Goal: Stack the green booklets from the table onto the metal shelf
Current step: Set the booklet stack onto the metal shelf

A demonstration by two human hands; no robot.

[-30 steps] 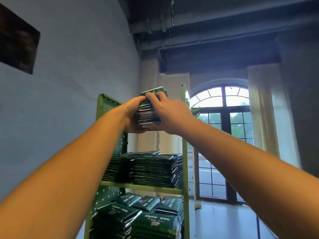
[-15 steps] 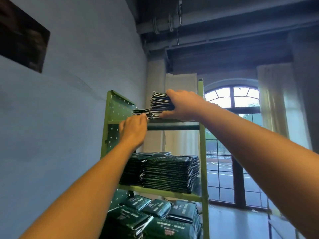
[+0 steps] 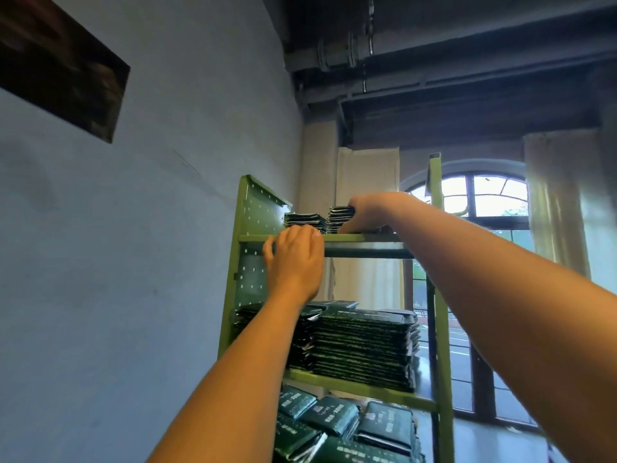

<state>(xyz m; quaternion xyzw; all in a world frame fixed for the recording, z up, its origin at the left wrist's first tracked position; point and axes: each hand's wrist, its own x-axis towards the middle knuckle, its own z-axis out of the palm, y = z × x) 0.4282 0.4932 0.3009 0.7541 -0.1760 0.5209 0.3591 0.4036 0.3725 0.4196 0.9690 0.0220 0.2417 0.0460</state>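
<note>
I see a small stack of dark green booklets [image 3: 340,217] on the top tier of the olive-green metal shelf [image 3: 360,238]. Their pale page edges show as thin stripes. My right hand [image 3: 370,213] holds this stack at its right end, fingers over the top and thumb low against the side. Just to its left lies a lower pile of the same booklets [image 3: 305,219], touching it or nearly so.

My left hand [image 3: 293,259] is up at the front lip of the top tier, below the lower pile, with its back to the camera and fingers curled. I cannot tell whether it grips the lip or anything else.

On the middle tier stand two tall piles of booklets [image 3: 364,349], packed side by side. The bottom tier holds loose booklets lying at angles [image 3: 334,419], with pale print on their covers that is too blurred to read.

The shelf has a perforated side panel [image 3: 253,228] and stands close against a pale blue-grey wall [image 3: 150,228], where a dark rectangular picture [image 3: 60,65] hangs high up. Behind the shelf is an arched window [image 3: 484,195] with cream curtains [image 3: 554,202], under dark ceiling pipes [image 3: 350,51].
</note>
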